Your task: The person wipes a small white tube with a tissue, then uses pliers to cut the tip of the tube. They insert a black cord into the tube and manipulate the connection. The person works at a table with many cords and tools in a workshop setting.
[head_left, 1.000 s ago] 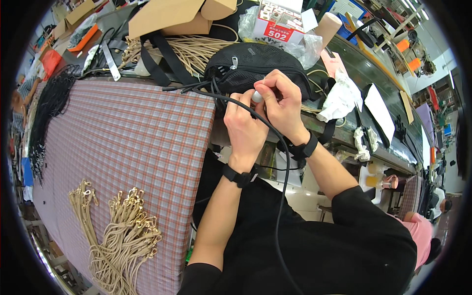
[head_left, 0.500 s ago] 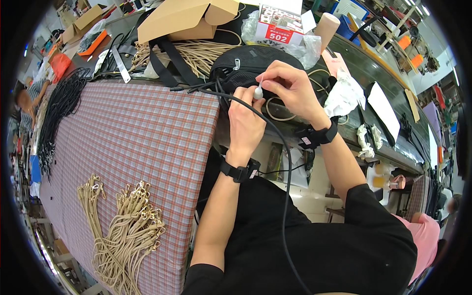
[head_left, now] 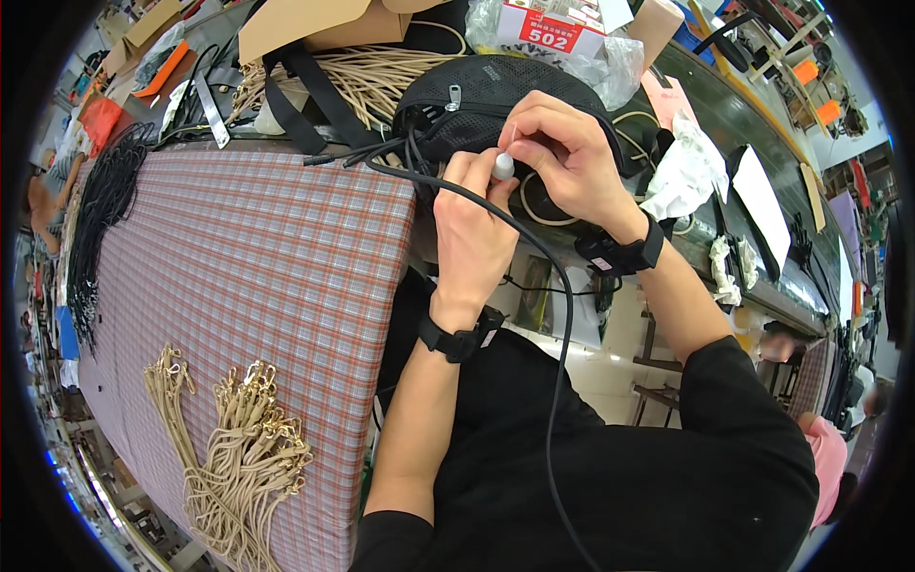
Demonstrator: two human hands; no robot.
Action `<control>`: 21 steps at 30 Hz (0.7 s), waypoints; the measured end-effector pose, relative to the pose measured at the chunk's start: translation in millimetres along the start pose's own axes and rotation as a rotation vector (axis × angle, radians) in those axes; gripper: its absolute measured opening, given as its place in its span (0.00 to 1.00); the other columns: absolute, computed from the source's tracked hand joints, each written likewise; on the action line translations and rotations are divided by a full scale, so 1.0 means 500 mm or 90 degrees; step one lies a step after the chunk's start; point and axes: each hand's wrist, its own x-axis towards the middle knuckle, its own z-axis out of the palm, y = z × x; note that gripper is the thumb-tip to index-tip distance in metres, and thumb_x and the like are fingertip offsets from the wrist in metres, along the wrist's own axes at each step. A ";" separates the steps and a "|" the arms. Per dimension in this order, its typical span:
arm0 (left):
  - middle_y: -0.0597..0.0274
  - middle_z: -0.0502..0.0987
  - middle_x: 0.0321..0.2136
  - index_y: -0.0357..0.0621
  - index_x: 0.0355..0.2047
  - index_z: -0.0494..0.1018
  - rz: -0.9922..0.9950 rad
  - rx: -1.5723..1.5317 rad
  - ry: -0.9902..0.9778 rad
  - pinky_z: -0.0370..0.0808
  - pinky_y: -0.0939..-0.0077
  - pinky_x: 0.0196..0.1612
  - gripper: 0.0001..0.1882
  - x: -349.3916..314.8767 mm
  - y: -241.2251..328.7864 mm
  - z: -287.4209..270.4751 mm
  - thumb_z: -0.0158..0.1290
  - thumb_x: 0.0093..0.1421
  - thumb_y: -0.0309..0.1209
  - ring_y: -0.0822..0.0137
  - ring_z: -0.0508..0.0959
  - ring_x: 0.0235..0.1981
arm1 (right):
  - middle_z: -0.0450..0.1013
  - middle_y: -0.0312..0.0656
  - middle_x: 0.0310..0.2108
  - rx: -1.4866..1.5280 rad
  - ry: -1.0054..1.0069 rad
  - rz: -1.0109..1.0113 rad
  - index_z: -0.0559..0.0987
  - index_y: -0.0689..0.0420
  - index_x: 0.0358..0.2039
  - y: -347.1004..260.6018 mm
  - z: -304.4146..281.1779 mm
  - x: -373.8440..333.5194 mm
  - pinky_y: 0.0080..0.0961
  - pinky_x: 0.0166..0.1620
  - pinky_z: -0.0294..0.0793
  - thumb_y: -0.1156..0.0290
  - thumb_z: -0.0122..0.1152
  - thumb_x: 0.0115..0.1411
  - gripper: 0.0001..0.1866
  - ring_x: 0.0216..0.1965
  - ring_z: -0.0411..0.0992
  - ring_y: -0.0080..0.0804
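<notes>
A small white bottle (head_left: pixel 503 167) with a thin, pale nozzle is held between my hands, in front of a black mesh bag (head_left: pixel 505 91). My left hand (head_left: pixel 473 224) grips the bottle's body between thumb and fingers. Just above it, my right hand (head_left: pixel 570 162) is closed in a pinch at the thin nozzle. The fingertips partly hide the bottle and nozzle. Across the back of my left hand's fingers runs a black cable (head_left: pixel 534 243), which hangs down over my black shirt.
Beige ropes with brass clips (head_left: pixel 248 448) lie on the checked tablecloth (head_left: pixel 257 267) at left, with black cords (head_left: pixel 100 219) beyond. At the back stand an open cardboard box (head_left: pixel 315 29) and a red-white carton (head_left: pixel 548 33). Crumpled white paper (head_left: pixel 686 172) lies right.
The whole view has shifted slightly, with the bench items moving up and outward. Both hands keep their hold, and more of the white bottle's rounded end shows between the fingers.
</notes>
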 end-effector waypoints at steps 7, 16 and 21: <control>0.47 0.77 0.35 0.34 0.45 0.79 0.080 0.025 -0.012 0.76 0.58 0.38 0.10 0.020 -0.003 0.016 0.59 0.64 0.19 0.50 0.79 0.34 | 0.79 0.45 0.35 -0.058 0.094 -0.005 0.83 0.63 0.37 -0.003 -0.001 -0.023 0.31 0.39 0.79 0.83 0.66 0.63 0.03 0.35 0.79 0.39; 0.60 0.83 0.50 0.32 0.57 0.77 -0.034 0.034 -0.059 0.79 0.74 0.53 0.14 -0.003 -0.104 -0.018 0.59 0.73 0.21 0.70 0.81 0.47 | 0.79 0.36 0.46 -0.220 0.460 0.200 0.83 0.57 0.56 -0.183 -0.252 -0.327 0.26 0.44 0.79 0.73 0.78 0.59 0.24 0.39 0.77 0.24; 0.58 0.82 0.50 0.31 0.58 0.77 -0.050 -0.007 -0.106 0.78 0.74 0.54 0.15 -0.006 -0.087 0.007 0.60 0.73 0.23 0.69 0.81 0.46 | 0.70 0.55 0.61 -1.154 0.527 0.469 0.77 0.59 0.59 -0.441 -0.567 -0.733 0.44 0.60 0.79 0.66 0.78 0.55 0.32 0.62 0.73 0.56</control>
